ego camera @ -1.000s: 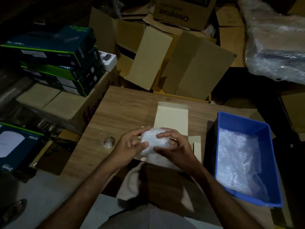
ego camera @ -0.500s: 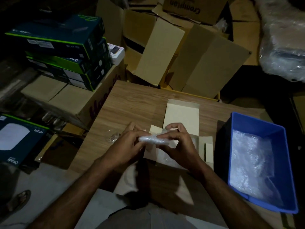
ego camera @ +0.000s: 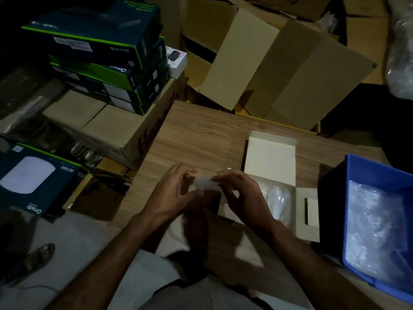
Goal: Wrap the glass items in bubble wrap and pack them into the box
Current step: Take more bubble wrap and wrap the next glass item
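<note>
Stacked dark boxes (ego camera: 96, 54), sandalled foot (ego camera: 38, 256)

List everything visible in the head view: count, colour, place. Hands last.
bubble-wrapped bundle: 1, whitish, held between both hands above the table
small carton: 1, cream, open on the table, clear wrap inside
table: 1, wood grain, centre
bin: 1, blue, at the table's right edge, holding bubble wrap
boxed products: stack of about three, dark green, upper left on a brown carton
Omada box: 1, dark with white oval, left
open cartons: several, brown, behind the table
sandal: 1, dark, floor lower left
left hand: grips the bundle
right hand: grips the bundle
</note>
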Action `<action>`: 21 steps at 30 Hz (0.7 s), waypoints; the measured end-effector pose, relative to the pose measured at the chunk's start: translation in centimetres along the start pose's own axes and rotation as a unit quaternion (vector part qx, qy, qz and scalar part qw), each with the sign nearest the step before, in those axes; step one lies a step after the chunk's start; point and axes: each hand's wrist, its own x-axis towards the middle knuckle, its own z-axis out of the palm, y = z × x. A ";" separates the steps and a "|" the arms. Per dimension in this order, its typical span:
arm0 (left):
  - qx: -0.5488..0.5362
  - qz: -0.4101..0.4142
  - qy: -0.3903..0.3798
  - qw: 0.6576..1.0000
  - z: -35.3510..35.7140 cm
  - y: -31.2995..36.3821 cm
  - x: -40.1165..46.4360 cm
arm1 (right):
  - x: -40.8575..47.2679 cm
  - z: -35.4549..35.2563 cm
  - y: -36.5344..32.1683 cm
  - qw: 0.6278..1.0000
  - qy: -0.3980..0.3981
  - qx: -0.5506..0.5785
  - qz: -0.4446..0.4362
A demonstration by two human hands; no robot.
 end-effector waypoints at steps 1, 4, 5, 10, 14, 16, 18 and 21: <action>0.022 -0.008 0.013 1.000 -0.4 -1.5 -0.2 | 0.2 0.4 0.1 1.000 -0.002 -0.001 0.003; 0.082 -0.048 0.069 0.993 -0.9 -5.9 -0.7 | 0.7 1.6 0.2 0.999 -0.018 -0.031 0.015; 0.081 -0.070 0.076 0.991 -0.8 -7.2 -0.8 | 0.9 2.0 0.1 0.999 -0.024 -0.040 0.022; -0.054 -0.154 0.063 0.985 0.5 -11.0 -0.1 | 2.0 3.8 0.0 0.997 -0.051 -0.017 0.062; -0.105 -0.138 0.064 0.983 1.2 -11.3 0.4 | 2.6 4.7 -0.2 0.993 -0.065 0.036 0.087; -0.106 -0.127 0.060 0.984 1.4 -10.7 0.5 | 2.4 4.8 -0.4 0.993 -0.061 0.041 0.097; -0.059 -0.109 0.053 0.991 1.6 -9.9 0.7 | 1.9 4.3 -0.4 0.992 -0.046 0.037 0.114; 0.008 -0.041 0.046 0.998 1.8 -8.1 0.9 | 0.9 3.0 -0.7 0.992 -0.044 0.027 0.112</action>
